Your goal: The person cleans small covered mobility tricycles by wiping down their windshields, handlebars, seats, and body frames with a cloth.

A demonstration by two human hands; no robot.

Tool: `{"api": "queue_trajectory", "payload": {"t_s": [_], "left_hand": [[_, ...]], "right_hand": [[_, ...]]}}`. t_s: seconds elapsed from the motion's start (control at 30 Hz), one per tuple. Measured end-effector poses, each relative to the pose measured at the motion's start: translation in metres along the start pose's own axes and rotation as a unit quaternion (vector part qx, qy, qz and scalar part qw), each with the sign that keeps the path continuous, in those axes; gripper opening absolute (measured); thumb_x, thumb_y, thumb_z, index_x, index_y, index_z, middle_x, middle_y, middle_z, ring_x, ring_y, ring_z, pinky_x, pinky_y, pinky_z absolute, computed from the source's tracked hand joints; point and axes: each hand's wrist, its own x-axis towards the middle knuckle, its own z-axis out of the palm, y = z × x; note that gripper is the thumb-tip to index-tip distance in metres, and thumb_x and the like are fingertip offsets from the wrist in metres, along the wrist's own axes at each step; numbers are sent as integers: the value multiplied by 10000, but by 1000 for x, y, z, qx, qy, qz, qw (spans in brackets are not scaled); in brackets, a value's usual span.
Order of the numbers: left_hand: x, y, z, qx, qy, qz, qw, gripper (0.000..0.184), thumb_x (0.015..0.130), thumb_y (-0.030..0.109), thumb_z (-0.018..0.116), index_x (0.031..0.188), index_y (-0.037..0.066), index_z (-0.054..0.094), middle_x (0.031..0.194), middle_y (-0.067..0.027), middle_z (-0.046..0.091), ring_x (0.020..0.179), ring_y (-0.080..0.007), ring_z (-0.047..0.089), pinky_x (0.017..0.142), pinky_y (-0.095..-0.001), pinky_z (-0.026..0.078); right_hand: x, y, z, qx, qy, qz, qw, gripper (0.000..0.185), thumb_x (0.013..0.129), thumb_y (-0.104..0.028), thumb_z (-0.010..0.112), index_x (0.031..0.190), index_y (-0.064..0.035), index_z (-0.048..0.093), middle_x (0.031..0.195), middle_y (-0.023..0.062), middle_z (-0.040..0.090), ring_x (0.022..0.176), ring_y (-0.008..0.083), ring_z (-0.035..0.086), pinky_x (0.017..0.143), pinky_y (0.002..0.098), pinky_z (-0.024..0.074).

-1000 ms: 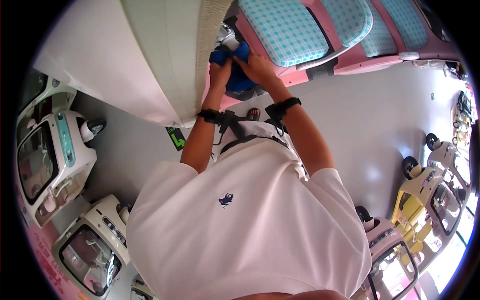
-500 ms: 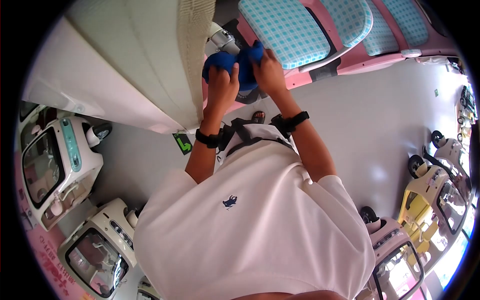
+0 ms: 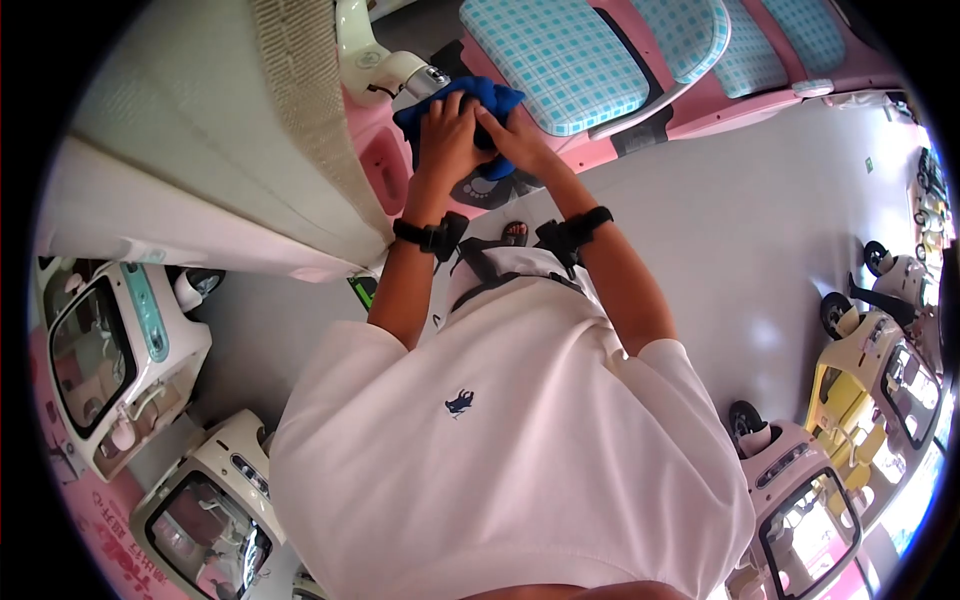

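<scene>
A crumpled blue cloth (image 3: 507, 97) is bunched between my hands, in front of the pink vehicle's open side. My left hand (image 3: 448, 148) presses on the cloth with its fingers curled over it. From the right, my right hand (image 3: 515, 142) grips the same cloth, its fingers touching those of the left. Just beyond the cloth is a pale handlebar (image 3: 400, 75) with a silver end. A blue plaid seat cushion (image 3: 560, 70) is to the right of the hands. Part of the cloth is hidden under the fingers.
A pale fabric-edged panel (image 3: 300, 110) stands close on the left. Pink bodywork (image 3: 385, 170) with a recess lies beside it. Several small vehicles stand around, including a white one (image 3: 130, 350) and a yellow-and-white one (image 3: 850, 390). Grey floor (image 3: 690, 220) stretches to the right.
My hands have come closer together, with the cloth gathered between them. The view has shifted, so more of the handlebar and the pink recess shows.
</scene>
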Motion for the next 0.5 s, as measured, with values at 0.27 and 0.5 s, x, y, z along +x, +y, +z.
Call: {"api": "queue_trajectory", "payload": {"t_s": [0.27, 0.5], "left_hand": [[2, 10, 9, 8, 60, -54, 997, 540, 579, 285, 881, 1029, 166, 607, 1091, -51, 573, 1043, -332, 523, 809, -486, 434], [-13, 10, 26, -29, 69, -66, 995, 371, 643, 239, 843, 887, 108, 595, 978, -108, 538, 945, -380, 527, 740, -491, 439]], "right_hand": [[-13, 1, -5, 296, -123, 186, 929, 906, 842, -644, 651, 1436, 1, 421, 1317, 170, 554, 1198, 239, 553, 940, 369, 491], [-36, -37, -35, 51, -143, 123, 981, 667, 871, -542, 679, 1271, -18, 581, 1230, 157, 639, 1103, 238, 634, 888, 366, 508]]}}
